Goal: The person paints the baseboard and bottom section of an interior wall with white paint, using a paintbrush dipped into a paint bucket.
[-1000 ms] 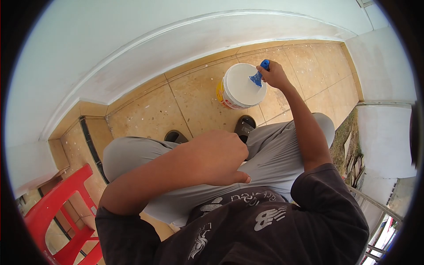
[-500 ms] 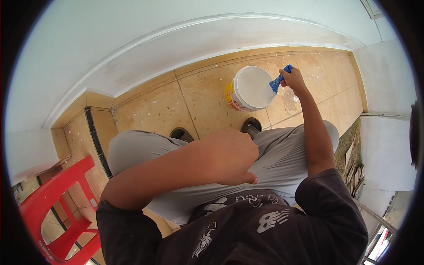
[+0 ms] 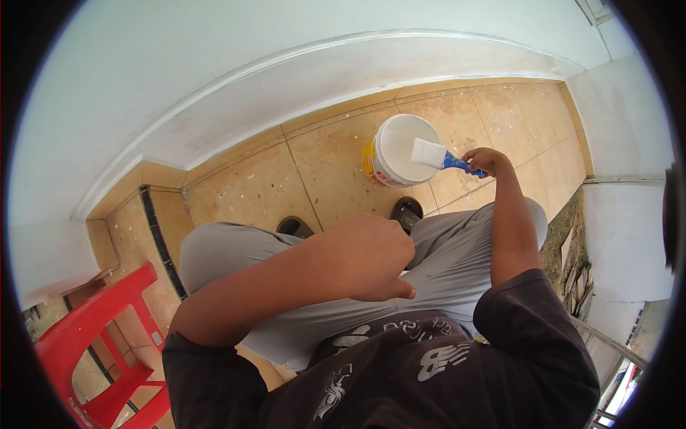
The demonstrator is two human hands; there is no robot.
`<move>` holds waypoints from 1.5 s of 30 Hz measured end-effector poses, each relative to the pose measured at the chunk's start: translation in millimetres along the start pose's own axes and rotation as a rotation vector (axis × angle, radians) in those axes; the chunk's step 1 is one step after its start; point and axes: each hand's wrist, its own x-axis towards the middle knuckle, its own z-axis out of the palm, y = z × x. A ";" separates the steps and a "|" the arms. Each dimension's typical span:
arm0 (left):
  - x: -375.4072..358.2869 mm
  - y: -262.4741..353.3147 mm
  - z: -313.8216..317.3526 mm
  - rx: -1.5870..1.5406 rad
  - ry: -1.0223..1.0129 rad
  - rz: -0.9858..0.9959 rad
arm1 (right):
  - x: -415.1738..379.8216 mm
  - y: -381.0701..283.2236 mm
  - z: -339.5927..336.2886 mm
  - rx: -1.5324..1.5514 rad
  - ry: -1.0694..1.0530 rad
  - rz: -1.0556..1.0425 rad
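The right hand (image 3: 484,161) holds a blue scraper (image 3: 437,156) with white paste over the bucket (image 3: 395,151). The left hand (image 3: 366,259) is a closed fist, empty I think. Paste could drip on the floor tiles (image 3: 321,164) if it tips.

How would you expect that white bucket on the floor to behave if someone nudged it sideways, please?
The bucket looks nearly full of white compound, so it is probably heavy and would slide rather than tip. With no lid, a hard shove might slop its contents onto the tiled floor.

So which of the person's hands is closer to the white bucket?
Right. The right hand is just beside the bucket, holding a blue-handled scraper over its rim. The left hand rests fisted on the lap, well away.
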 end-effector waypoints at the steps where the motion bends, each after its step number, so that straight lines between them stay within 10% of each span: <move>1: 0.2 0.3 0.2 -0.003 0.000 -0.002 | -0.1 3.8 0.2 0.044 -0.001 -0.034; 14: 3.2 0.5 0.9 -0.011 0.000 0.004 | 1.2 12.7 -3.2 0.147 -0.016 -0.093; 21: 1.5 2.7 -3.9 0.005 0.027 0.022 | -7.3 -11.3 2.3 0.704 -0.234 -0.437; 32: 2.6 0.8 -1.8 0.004 0.010 0.014 | -9.5 -147.5 104.6 0.002 0.786 -0.580; 45: 3.7 -3.1 9.4 0.038 0.069 0.052 | 6.4 -279.1 265.4 0.253 0.766 -0.546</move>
